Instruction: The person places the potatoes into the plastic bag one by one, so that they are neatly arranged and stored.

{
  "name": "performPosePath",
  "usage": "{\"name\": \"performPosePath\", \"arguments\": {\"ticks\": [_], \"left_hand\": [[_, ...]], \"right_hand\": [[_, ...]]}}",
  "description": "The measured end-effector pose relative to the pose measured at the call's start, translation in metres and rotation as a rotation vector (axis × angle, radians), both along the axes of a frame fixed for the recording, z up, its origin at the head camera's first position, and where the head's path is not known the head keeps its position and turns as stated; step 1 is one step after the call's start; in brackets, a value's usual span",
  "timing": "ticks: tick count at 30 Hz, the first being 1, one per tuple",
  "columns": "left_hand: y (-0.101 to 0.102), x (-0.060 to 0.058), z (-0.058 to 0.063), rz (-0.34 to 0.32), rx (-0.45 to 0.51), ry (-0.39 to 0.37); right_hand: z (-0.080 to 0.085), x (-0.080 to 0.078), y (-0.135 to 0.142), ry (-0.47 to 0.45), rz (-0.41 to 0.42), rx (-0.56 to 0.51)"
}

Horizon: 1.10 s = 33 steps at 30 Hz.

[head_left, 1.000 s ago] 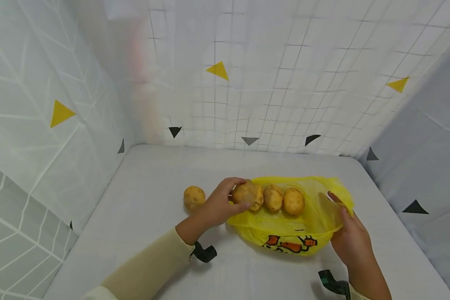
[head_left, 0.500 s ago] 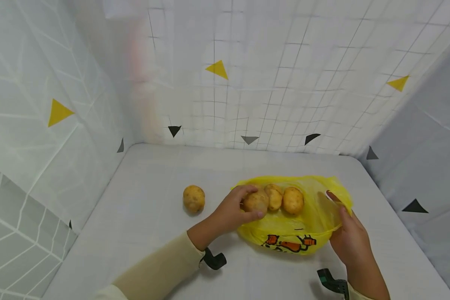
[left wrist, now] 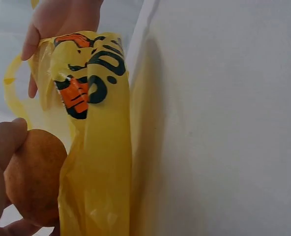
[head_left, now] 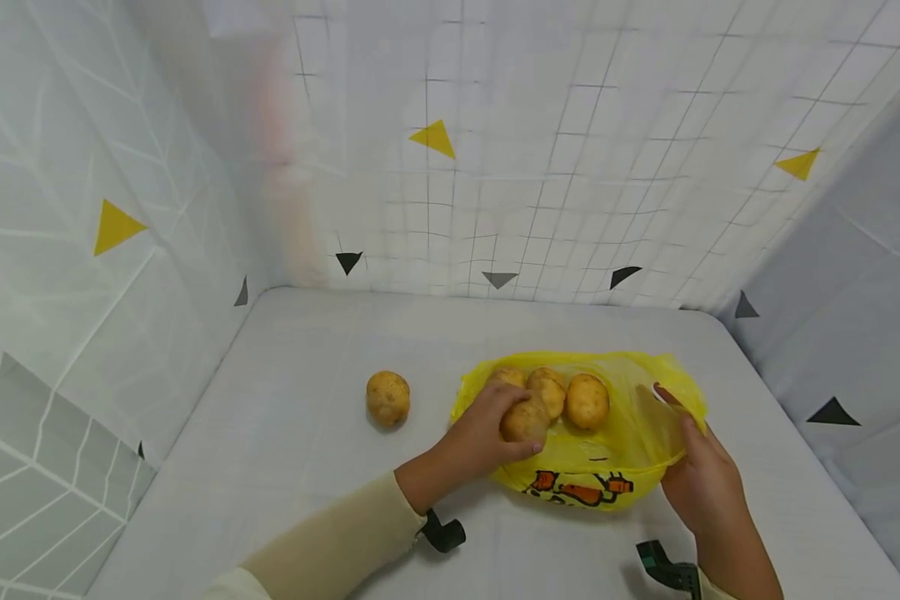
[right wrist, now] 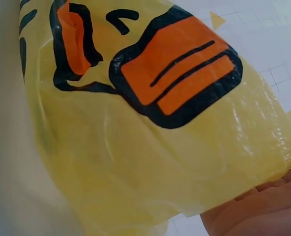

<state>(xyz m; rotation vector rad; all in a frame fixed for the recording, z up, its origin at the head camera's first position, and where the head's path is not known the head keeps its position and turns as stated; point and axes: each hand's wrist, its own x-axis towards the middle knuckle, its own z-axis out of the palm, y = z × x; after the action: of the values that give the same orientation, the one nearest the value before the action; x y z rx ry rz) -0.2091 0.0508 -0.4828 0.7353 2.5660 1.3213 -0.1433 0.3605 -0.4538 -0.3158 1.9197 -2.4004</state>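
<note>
My left hand (head_left: 480, 433) grips a potato (head_left: 525, 419) at the left part of a yellow plastic bag (head_left: 633, 446). In the left wrist view this potato (left wrist: 36, 177) sits between thumb and fingers, beside the bag's printed wall (left wrist: 103, 162). Several other potatoes lie in a row on the open bag, one (head_left: 587, 402) at its middle; the leftmost is partly covered by my left hand. At the bag's right end my right hand (head_left: 705, 475) holds its edge, thumb and fingers on either side of the film. The right wrist view is mostly filled by the bag's orange-and-black print (right wrist: 175, 69).
A single potato (head_left: 387, 398) lies on the white table (head_left: 307, 350), left of the bag. White sheeting (head_left: 495, 192) with grid lines and triangle markers rises behind and at both sides. Each wrist bears a small black camera mount (head_left: 444, 532).
My left hand has moved right and a little nearer with its potato, across the bag's left side. The potato behind it shows again. My right hand stays nearly still.
</note>
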Motion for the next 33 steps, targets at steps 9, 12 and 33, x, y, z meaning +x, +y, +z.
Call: {"name": "performPosePath", "arguments": {"ticks": [9, 12, 33], "left_hand": [[0.009, 0.004, -0.006, 0.012, -0.075, 0.031], [0.013, 0.004, -0.007, 0.011, -0.124, 0.060], [0.024, 0.008, -0.010, -0.016, -0.390, 0.280]], "right_hand": [[0.001, 0.005, 0.002, -0.093, -0.066, 0.054], [0.001, 0.005, 0.002, -0.086, -0.061, 0.057], [-0.002, 0.004, 0.003, -0.033, 0.012, 0.044]]}}
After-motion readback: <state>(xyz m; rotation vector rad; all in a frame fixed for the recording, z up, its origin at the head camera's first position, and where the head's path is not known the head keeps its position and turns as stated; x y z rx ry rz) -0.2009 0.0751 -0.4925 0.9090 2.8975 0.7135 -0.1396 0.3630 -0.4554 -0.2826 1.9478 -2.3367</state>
